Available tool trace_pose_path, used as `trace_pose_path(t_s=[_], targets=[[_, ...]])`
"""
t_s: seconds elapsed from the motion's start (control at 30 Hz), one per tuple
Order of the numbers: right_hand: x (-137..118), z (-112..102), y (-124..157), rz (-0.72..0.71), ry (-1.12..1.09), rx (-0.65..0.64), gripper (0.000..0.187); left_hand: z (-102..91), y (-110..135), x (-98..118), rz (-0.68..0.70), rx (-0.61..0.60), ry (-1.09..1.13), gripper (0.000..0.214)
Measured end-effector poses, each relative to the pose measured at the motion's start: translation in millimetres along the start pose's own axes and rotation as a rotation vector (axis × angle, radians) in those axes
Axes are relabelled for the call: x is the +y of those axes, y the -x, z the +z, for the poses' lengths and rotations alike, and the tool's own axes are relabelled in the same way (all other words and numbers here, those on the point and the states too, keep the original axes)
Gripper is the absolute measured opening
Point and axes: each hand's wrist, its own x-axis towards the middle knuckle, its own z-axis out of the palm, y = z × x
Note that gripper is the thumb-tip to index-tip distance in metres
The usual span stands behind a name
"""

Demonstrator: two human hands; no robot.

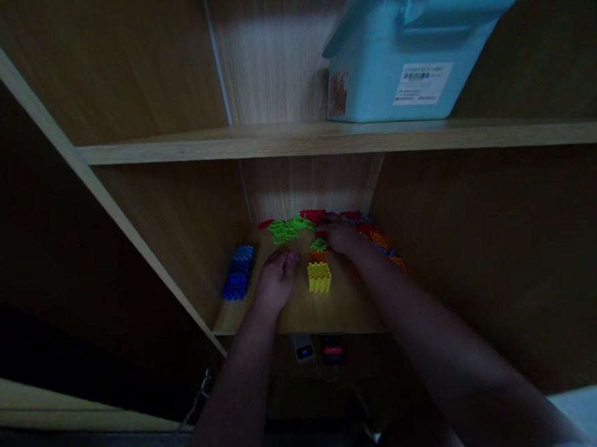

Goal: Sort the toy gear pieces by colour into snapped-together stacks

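Observation:
Both my arms reach into a low wooden shelf compartment (343,311). My left hand (277,276) rests knuckles-up on the shelf board with its fingers curled, just left of a yellow toothed block stack (319,276); what it holds, if anything, is hidden. My right hand (340,235) lies further back, fingers bent over small pieces among a scatter of green pieces (287,229), red pieces (314,214) and orange pieces (382,240). A green piece (318,245) lies just behind the yellow stack. A row of blue pieces (238,273) stands at the left wall.
A pale blue plastic bin (409,51) with a white label sits on the shelf above (224,146). Two small devices (318,348) with lit displays hang below the shelf edge. The surroundings on the left are dark.

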Motion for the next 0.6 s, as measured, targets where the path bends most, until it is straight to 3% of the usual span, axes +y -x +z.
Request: trace_pose_path(t_s=[0.2, 0.43, 0.5, 0.6], targets=[[1, 15, -2, 0.162, 0.01, 0.01, 0.044, 3.6, 1, -3, -0.012, 0.005, 0.016, 0.032], [15, 19, 5, 0.34, -0.004, 0.096, 0.048, 8.8, -1, 2, 0.005, -0.044, -0.035, 0.031], [16, 18, 2, 0.325, 0.0, 0.102, 0.047, 8.6, -2, 2, 0.007, -0.05, -0.039, 0.032], [12, 19, -4, 0.161, 0.002, 0.06, 0.044, 7.3, -1, 1, 0.002, -0.034, -0.027, 0.032]])
